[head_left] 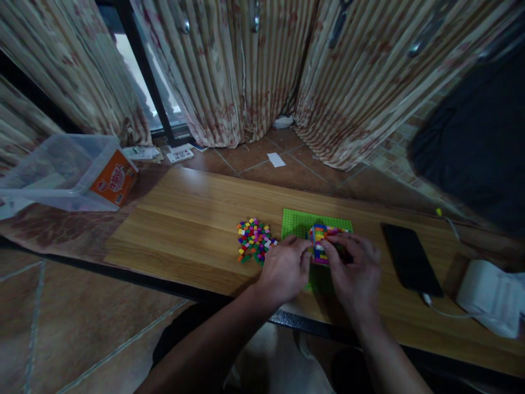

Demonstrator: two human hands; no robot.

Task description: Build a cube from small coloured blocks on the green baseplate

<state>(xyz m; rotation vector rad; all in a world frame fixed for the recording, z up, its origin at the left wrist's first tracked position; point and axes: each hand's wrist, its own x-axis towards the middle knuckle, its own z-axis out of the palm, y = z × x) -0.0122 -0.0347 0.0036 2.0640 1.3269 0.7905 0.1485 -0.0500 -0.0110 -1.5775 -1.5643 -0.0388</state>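
Note:
A multicoloured structure of small toy bricks stands on a green studded baseplate, partly covered by my hands. My left hand is closed, its fingertips at the structure's left side. Over the top and right side, my right hand is curled with the thumb and fingers against the bricks. Whether a single loose brick sits between the fingertips is too small to tell. Just left of my left hand lies a pile of loose toy bricks in many colours.
On the wooden tabletop, a black phone with a white cable lies right of the baseplate, near a white box-shaped object. A clear plastic bin with an orange label stands far left. Patterned curtains hang behind.

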